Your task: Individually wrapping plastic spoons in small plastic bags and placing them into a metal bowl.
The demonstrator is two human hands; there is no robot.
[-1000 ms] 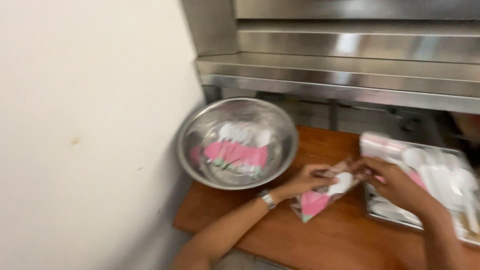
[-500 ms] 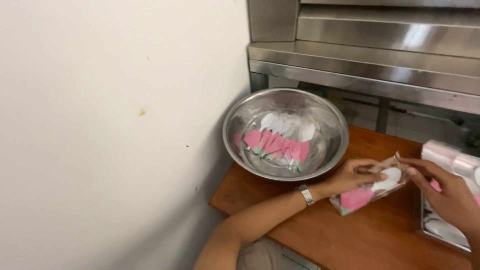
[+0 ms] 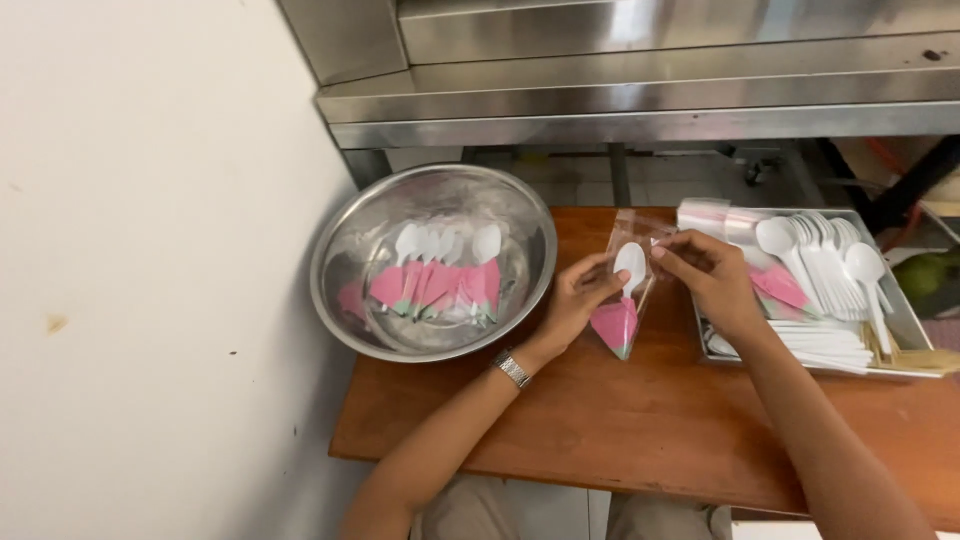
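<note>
Two hands meet over the middle of a wooden table [image 3: 640,420], head view, the only one.

L hand [image 3: 575,300]: fingers closed on the left edge of a clear plastic sleeve [image 3: 628,290]. Wristwatch [image 3: 512,369] on that arm.
R hand [image 3: 712,275]: thumb & fingertips pinched on the sleeve's top right corner, by its open mouth.

Sleeve holds a white plastic spoon [image 3: 630,265], bowl end up, w/ a folded pink napkin [image 3: 615,325] below, point toward the person. Long axis runs roughly away-to-near, tilted slightly. Packet sits between both hands, raised just off the table or resting on it; cannot tell which.

Left of the L hand, just beside it: steel mixing bowl [image 3: 440,190] w/ a row of finished spoon-and-napkin packets [image 3: 440,275] lying inside. L hand is the nearer to it; rim almost touching the wrist side.

Right, touching the R forearm's line: metal tray [image 3: 905,330] w/ loose white spoons [image 3: 820,255], pink napkins, a stack of white strips & wooden sticks at its near right corner.

Room: white wall [image 3: 150,270] close on the left past the bowl; steel shelf [image 3: 640,90] overhangs the far table edge. Open tabletop lies near side, toward the person.
</note>
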